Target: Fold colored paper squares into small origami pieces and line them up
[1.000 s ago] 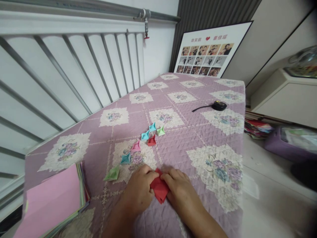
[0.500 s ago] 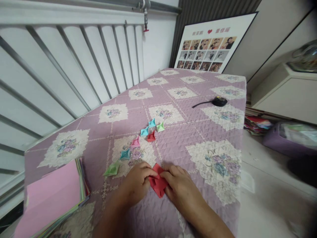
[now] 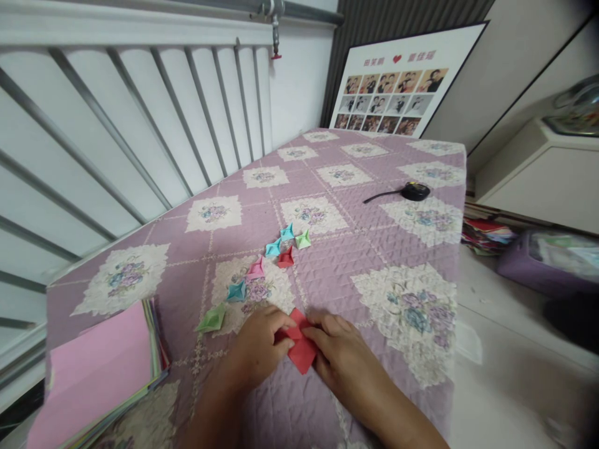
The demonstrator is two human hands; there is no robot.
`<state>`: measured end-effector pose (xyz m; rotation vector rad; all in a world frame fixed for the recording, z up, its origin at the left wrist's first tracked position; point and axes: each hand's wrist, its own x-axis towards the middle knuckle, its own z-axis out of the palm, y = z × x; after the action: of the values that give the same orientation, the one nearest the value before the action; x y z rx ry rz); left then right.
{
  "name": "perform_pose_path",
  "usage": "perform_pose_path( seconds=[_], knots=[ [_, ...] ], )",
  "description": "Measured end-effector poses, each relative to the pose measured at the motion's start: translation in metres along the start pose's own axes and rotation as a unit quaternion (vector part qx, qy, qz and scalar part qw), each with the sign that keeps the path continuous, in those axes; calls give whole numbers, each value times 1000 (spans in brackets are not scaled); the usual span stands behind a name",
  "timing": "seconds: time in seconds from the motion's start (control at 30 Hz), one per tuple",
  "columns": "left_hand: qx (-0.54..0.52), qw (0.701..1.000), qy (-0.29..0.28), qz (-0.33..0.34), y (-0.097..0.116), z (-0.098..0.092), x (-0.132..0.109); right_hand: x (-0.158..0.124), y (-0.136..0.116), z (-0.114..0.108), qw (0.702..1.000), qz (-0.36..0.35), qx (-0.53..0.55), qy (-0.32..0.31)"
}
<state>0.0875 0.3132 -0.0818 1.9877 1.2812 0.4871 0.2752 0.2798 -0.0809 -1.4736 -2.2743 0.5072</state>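
Red paper [image 3: 303, 354] pinched from opposite sides by left hand [image 3: 260, 343] and right hand [image 3: 340, 352], both nearly closed. Judged light, creasable, easily torn; best taken by edges within the pinch.

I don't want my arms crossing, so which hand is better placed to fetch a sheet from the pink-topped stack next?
Probably your left hand: the paper stack lies to its left, while your right hand would reach across. Both hands are on the red paper, so the left would let go first.
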Motion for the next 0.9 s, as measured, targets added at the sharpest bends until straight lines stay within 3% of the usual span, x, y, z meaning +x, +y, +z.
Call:
perform_pose_path(
  seconds=[0.2,0.47,0.9],
  knots=[
    [37,999,-13,-1,4,-1,-1,-1,3,-2,1000,-14,24,2],
    [53,998,-33,-8,7,-1,-2,8,-13,8,993,109,-44,11],
    [117,992,-4,-47,6,-6,-5,5,3,1,992,120,-31,33]
  ],
)
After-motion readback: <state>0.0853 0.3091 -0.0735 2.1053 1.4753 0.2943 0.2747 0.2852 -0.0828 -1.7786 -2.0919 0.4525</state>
